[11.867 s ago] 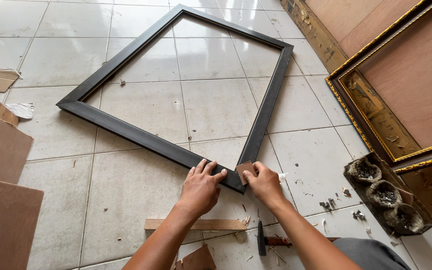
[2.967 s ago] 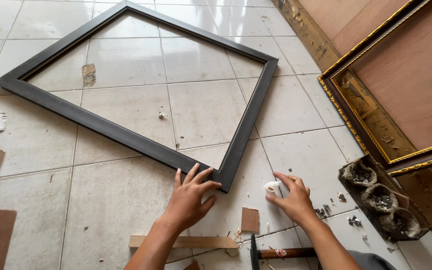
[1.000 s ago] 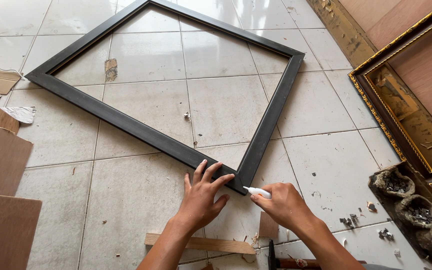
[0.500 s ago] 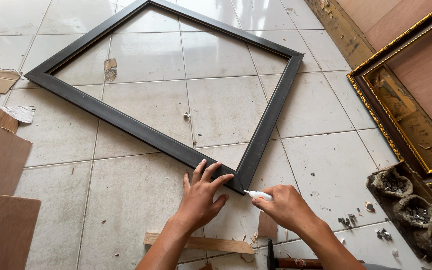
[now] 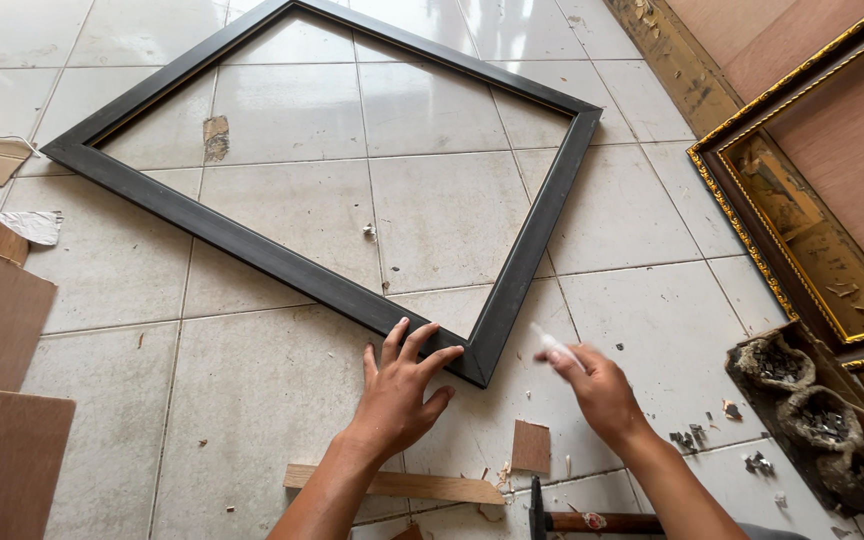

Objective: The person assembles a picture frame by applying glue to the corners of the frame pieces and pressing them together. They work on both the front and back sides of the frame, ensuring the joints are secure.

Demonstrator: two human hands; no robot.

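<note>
Fingers of my left hand point(image 5: 399, 395) are spread flat, their tips pressing the near corner of the black frame point(image 5: 282, 262) that lies on the tiled floor point(image 5: 642, 300). Just right of that corner my right hand point(image 5: 597, 385) hovers, closed around a small white tube point(image 5: 555, 347), blurred. Behind the left wrist lies a wooden strip point(image 5: 402, 485); a hammer point(image 5: 572, 518) rests beside the right forearm.

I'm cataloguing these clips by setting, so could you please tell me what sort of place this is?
Probably a picture-framing workshop: a large dark frame lies on the tiled floor, an ornate gilt frame leans nearby, and a hammer lies among wood offcuts.
</note>
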